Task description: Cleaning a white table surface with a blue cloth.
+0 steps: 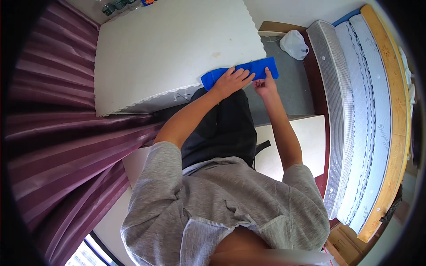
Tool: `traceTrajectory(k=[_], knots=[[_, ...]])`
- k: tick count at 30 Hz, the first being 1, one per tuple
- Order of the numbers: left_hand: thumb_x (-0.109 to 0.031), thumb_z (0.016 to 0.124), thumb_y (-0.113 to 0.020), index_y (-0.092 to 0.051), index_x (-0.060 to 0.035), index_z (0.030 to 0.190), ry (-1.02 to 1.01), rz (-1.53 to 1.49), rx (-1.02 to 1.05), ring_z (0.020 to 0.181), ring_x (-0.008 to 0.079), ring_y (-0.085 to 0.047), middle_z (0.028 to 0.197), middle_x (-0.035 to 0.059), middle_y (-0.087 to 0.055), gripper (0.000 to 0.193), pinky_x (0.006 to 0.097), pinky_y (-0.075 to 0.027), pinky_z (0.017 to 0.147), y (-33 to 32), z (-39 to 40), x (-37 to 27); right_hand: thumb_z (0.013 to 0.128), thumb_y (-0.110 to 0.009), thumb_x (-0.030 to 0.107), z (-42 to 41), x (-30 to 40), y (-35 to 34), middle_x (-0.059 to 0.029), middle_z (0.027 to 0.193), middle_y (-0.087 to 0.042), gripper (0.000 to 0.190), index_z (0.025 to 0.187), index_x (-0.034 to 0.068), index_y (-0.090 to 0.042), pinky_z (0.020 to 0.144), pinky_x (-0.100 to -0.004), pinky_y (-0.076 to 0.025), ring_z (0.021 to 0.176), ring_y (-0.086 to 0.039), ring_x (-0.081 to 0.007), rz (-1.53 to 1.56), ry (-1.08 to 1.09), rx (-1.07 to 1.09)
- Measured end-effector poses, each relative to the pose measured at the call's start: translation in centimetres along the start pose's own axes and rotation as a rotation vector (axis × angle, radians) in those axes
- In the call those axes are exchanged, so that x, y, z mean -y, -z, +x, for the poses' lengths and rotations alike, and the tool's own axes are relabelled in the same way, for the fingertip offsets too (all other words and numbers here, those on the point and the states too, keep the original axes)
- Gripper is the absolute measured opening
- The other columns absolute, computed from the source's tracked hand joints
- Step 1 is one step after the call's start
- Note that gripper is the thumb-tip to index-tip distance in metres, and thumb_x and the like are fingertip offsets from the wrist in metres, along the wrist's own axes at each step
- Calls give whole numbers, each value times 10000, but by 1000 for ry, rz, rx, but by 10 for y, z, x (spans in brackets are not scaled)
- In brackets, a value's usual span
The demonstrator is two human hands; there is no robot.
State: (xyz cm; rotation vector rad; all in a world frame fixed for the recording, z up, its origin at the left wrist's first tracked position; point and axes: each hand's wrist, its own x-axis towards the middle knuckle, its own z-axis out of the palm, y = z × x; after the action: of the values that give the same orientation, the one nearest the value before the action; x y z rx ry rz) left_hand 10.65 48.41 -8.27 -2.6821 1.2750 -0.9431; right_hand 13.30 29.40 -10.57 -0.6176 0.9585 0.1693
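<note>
A folded blue cloth [244, 68] lies along the near edge of the white tabletop [166, 46], and its right end reaches out past the table's corner. Palm down on the cloth's middle rests my left hand [233, 80], its fingers spread over the fabric. My right hand [265, 84] grips the right end from the near side, with the thumb on top and the other fingers curled below, partly hidden. The cloth's left end shows beyond my left wrist. Just under it are my knees in black trousers [219, 123].
Purple striped curtains [60, 133] hang at the left. Several bottles [114, 6] stand beyond the table's far left corner. On the grey floor [286, 79] at right sits a white plastic bag [294, 45]. Mattresses [359, 116] stand on edge along the right, near a white cabinet [289, 143].
</note>
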Motion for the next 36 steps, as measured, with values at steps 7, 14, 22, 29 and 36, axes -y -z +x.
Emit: traceTrajectory(k=[7,14,22,29,36], knots=[[-173,832,-562,-498,-197,1389,-31,117,75,1055,150,-531,1166,6,-544,562,298,-429,871,46,-94,63,824,-739,438,-26,-123,-51,0,812,-595,301,914,181,-611,760,-320,-484,762,-558,-144,-146,-1,23],[-161,820,-580,-493,-184,1388,228,246,314,1142,184,-505,1254,15,-512,576,356,-426,978,127,-273,141,793,-810,358,-102,-292,-134,-11,1061,-599,357,1052,208,-616,797,-338,-545,989,-571,-187,-313,-274,212],[-130,825,-582,-384,-200,1460,519,396,415,1293,257,-428,1372,46,-442,668,446,-323,1152,177,-371,178,820,-805,330,-152,-413,-208,-22,1168,-577,417,1146,174,-598,798,-346,-555,1058,-548,-207,-437,-420,179],[-104,852,-564,-379,-132,1459,673,403,413,1361,306,-378,1449,109,-415,636,465,-283,1172,185,-372,171,880,-742,175,-177,-418,-197,-49,1137,-595,301,1138,115,-599,719,-300,-593,985,-597,-204,-344,-322,232],[-137,862,-548,-364,-80,1484,573,221,425,1333,322,-423,1453,180,-435,651,450,-323,1139,136,-261,116,878,-660,-12,-137,-304,-154,-90,972,-599,137,998,9,-597,704,-285,-610,856,-602,-187,-65,-146,95]])
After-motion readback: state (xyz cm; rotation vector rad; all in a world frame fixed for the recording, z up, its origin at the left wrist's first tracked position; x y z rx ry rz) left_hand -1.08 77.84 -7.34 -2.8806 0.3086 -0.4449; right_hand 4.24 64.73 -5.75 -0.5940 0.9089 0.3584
